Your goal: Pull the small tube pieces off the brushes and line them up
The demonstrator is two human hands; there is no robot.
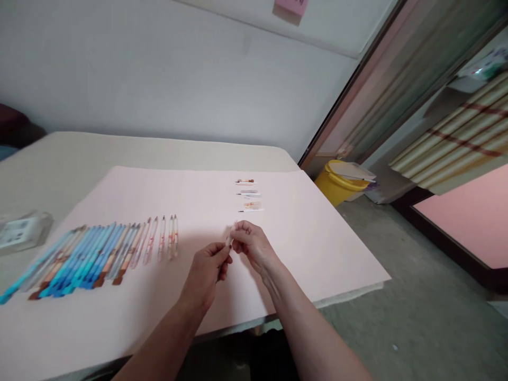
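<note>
Close together over the pink sheet, my left hand (212, 262) and my right hand (251, 243) are both closed in a pinch on one small, pale, translucent pen part (229, 239). Fingers cover most of it, so its full shape is hidden. Just beyond them lie three small groups of pen parts with thin refills: the nearest group (252, 206), a middle group (248, 194) and a far group (245, 181). To the left, several clear patterned pens (162, 238) lie side by side, continuing into a row of blue, grey and brown pens (89, 256).
The pink sheet (337, 254) covers much of a cream table (79, 159) against a white wall. A clear plastic box (24, 233) sits at the left. On the floor beyond the right edge stands a yellow bucket (335, 188).
</note>
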